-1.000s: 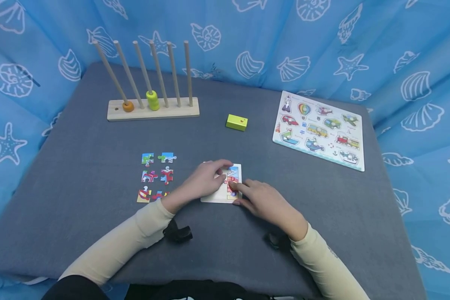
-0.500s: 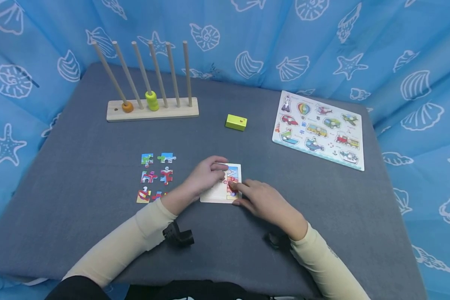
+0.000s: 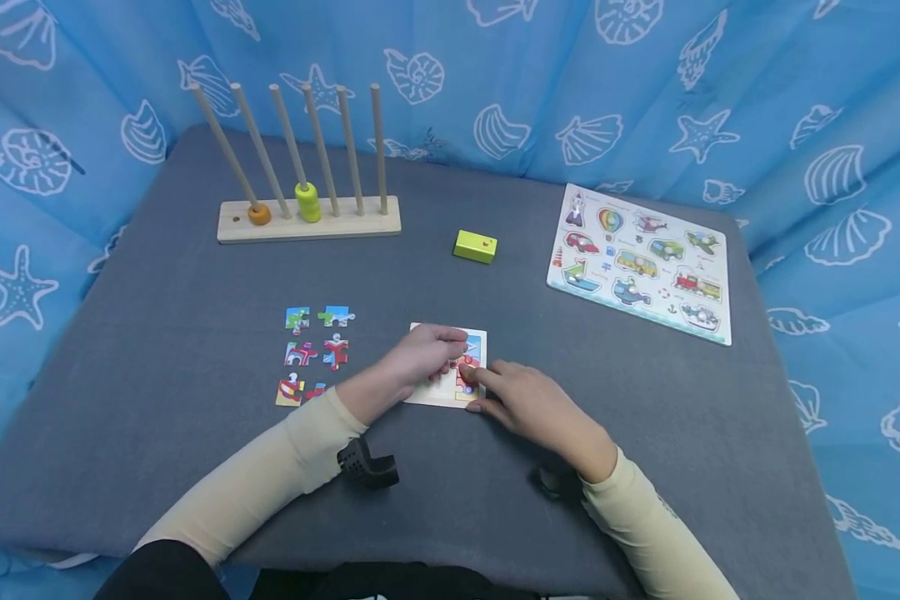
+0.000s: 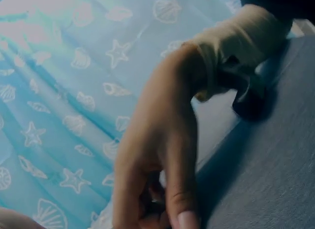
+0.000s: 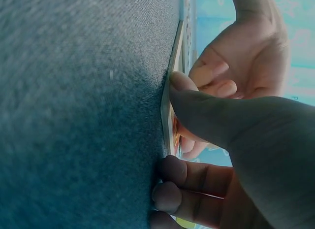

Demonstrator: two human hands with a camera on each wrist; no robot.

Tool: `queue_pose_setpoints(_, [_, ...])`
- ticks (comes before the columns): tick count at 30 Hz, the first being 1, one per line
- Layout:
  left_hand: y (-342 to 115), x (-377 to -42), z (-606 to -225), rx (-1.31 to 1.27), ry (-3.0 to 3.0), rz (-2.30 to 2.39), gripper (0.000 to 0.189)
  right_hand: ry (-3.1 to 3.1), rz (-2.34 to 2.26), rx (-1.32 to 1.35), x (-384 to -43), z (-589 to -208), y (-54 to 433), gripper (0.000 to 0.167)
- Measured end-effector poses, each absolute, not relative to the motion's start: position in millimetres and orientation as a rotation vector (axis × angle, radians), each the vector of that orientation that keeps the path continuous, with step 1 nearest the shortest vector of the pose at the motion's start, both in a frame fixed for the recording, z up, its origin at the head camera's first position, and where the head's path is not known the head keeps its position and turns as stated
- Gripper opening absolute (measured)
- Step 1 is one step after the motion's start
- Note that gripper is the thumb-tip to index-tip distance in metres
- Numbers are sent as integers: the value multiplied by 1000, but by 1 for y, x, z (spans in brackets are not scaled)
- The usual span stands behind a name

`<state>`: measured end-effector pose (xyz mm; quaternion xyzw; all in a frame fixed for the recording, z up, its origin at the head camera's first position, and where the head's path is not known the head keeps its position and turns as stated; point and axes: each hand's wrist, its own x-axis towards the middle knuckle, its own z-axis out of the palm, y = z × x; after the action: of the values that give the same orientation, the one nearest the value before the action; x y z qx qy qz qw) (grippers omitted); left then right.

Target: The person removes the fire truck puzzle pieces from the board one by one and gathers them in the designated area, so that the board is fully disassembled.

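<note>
A small wooden puzzle tray lies flat at the front middle of the table, with joined picture pieces along its right side. My right hand holds the tray's right side: the thumb is at its near corner and edge, and a fingertip presses on the pieces. My left hand arches over the tray, fingers bent down against the inner side of the joined pieces. In the right wrist view, the left fingers curl toward the palm; I cannot tell whether they pinch a piece. Left of the tray lie several loose jigsaw pieces.
A wooden peg rack with orange and green beads stands at the back left. A yellow-green block lies behind the tray. The vehicle peg board is at the back right. Shell-patterned curtain rises behind the table.
My left hand has turned slightly and shifted a little right, its fingers drawn closer together and away from the tray's far edge. The right hand stays in place on the tray.
</note>
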<state>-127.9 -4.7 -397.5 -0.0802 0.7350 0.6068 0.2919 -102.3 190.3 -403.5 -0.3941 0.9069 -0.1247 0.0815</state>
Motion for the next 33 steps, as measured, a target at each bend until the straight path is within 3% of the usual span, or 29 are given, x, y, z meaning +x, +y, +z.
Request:
queue_pose_setpoints(4, [-3,-124,-397,-110,2149,1504,40,2709,-382,-1185,-103,-403,191,37])
queue_pose_setpoints(11, [-10,-120,-386,-247,1877,1776,56,2716,-372,-1181,-104,-403,191,37])
queue_pose_setpoints(23, [-3,-127,-389,-495,1528,1954,46,2706,-396,-1178,-103,-405,191,36])
queue_pose_setpoints(33, [12,-135,-404,-125,2185,1543,30,2713,-403,-1201,-104,-405,191,30])
